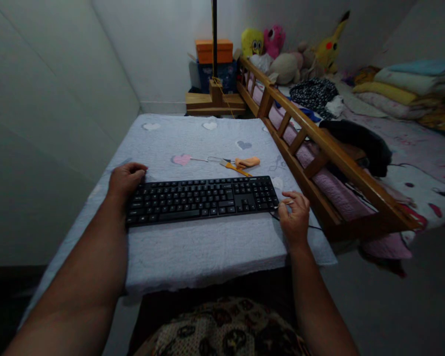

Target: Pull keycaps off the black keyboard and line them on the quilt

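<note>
The keyboard is laid flat on the cloth-covered counter. At the keyboard's right end, a thin pale stick is pinched in the grip of the right hand. At its upper left corner, the left hand is placed; whether its grip is closed cannot be told. Beyond the keyboard, a brush is laid. Step, as judged: right end being worked with the stick, left end steadied. Called for: light stick control, keyboard held still.

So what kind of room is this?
Likely a bedroom: there's a bed with a wooden rail, plush toys at its far end, and a stack of folded bedding.
</note>
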Motion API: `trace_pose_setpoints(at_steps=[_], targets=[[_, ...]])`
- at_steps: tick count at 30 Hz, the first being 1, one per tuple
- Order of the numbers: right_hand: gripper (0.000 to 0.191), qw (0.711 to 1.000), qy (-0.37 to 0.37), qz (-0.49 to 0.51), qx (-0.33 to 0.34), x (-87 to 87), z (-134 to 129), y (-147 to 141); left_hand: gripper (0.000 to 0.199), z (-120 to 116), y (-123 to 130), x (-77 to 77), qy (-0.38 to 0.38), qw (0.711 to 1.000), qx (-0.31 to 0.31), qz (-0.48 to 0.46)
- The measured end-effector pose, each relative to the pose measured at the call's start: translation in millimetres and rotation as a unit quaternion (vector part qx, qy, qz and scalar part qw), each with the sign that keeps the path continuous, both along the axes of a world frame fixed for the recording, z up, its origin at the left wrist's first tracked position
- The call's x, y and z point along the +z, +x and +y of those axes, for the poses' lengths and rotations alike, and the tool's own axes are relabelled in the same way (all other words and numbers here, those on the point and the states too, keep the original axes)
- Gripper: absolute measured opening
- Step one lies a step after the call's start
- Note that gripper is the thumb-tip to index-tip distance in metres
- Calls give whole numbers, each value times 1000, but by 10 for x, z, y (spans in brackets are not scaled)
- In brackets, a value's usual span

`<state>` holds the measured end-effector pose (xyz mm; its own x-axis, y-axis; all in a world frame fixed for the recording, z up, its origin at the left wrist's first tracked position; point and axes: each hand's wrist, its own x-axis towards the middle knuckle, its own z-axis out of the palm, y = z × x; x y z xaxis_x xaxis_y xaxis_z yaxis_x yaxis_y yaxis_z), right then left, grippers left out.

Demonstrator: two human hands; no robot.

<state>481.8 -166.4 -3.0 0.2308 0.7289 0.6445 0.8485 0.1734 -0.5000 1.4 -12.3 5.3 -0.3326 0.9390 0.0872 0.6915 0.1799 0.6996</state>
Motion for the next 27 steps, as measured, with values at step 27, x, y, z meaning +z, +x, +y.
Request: trace_pose_setpoints(at_steps=[27], targets=[[15,1000,3,2,23,-1,-2,-14,42,3,-23,-36,1,1000,1,5]])
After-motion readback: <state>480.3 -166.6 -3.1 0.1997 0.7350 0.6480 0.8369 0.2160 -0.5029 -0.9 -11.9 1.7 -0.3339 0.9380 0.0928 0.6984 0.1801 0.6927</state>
